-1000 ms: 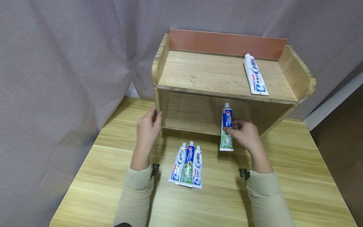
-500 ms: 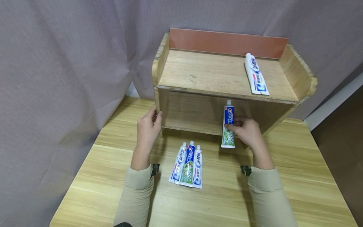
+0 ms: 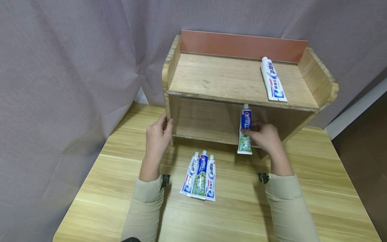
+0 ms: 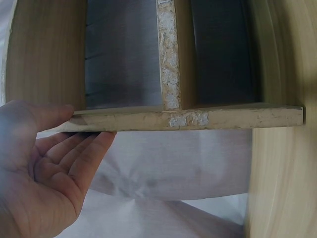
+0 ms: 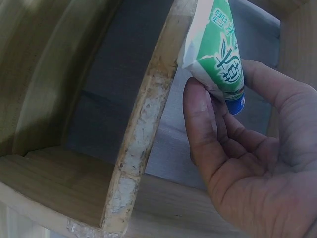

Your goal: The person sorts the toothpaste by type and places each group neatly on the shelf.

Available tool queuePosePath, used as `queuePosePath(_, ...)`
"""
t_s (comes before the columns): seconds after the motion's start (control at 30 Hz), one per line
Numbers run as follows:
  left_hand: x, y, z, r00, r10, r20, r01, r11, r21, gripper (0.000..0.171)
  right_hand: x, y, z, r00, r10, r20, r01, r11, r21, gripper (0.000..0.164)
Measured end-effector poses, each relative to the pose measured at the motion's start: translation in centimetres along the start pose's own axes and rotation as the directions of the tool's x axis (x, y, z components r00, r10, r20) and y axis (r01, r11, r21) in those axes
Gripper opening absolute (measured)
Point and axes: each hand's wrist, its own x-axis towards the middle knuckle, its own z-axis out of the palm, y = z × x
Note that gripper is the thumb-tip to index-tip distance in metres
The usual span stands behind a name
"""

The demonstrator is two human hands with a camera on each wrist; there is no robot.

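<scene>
Between thumb and fingers, my right hand (image 3: 266,135) pinches a blue and green toothpaste tube (image 3: 245,134), cap pointing away, at the front of the wooden shelf's (image 3: 208,75) lower compartment. In the right wrist view the tube (image 5: 220,54) overlaps the lower board's chipped front edge (image 5: 141,134). My left hand (image 3: 158,136) grips the shelf's left side panel; the left wrist view has the thumb on one face of that panel (image 4: 223,119) and the fingers on the other. One white toothpaste tube (image 3: 273,80) lies on the top board, toward the right.
On the wooden table (image 3: 121,195), in front of the shelf, three toothpaste tubes lie side by side: a white one (image 3: 190,174), a blue and green one (image 3: 201,176) and another white one (image 3: 210,179). A grey curtain (image 3: 75,84) hangs behind. A dark brown surface (image 3: 362,137) stands at right.
My right hand has moved the blue and green tube forward and slightly right, deeper toward the lower compartment. My left hand has stayed on the side panel.
</scene>
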Motion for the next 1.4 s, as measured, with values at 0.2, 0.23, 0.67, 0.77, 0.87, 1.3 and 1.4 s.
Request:
queuePosePath(0.2,0.0,0.0,0.0,1.0,-0.004,-0.002,0.004,1.0,-0.001,0.031,0.2,0.0,-0.3,1.0,0.006,0.01,-0.006,1.0,-0.003,0.058)
queuePosePath(0.23,0.0,0.0,0.0,1.0,-0.003,-0.002,0.003,1.0,-0.001,0.031,0.2,0.0,-0.3,1.0,0.008,0.012,-0.008,1.0,-0.005,0.058)
queuePosePath(0.67,0.0,-0.1,0.0,1.0,0.008,-0.005,-0.008,1.0,0.009,0.032,0.6,-0.1,-0.6,0.999,0.022,0.032,-0.022,1.0,0.001,0.061)
queuePosePath(0.77,0.0,-0.1,0.0,1.0,0.009,-0.006,-0.009,1.0,0.006,0.031,0.8,-0.2,-0.7,0.999,0.017,0.032,-0.016,1.0,-0.008,0.061)
queuePosePath(0.87,0.0,0.0,0.0,1.0,0.009,-0.008,-0.009,1.0,0.003,0.031,0.9,-0.1,-0.7,1.0,0.009,0.025,-0.009,1.0,-0.017,0.06)
queuePosePath(1.3,0.0,0.1,-0.1,1.0,0.001,-0.003,-0.001,1.0,0.011,0.031,1.5,0.4,-1.0,1.0,0.011,0.021,-0.011,1.0,0.008,0.058)
queuePosePath(1.4,0.0,0.1,-0.1,1.0,0.004,-0.001,-0.004,1.0,0.008,0.031,1.7,0.4,-1.0,0.999,0.019,0.029,-0.019,1.0,0.014,0.059)
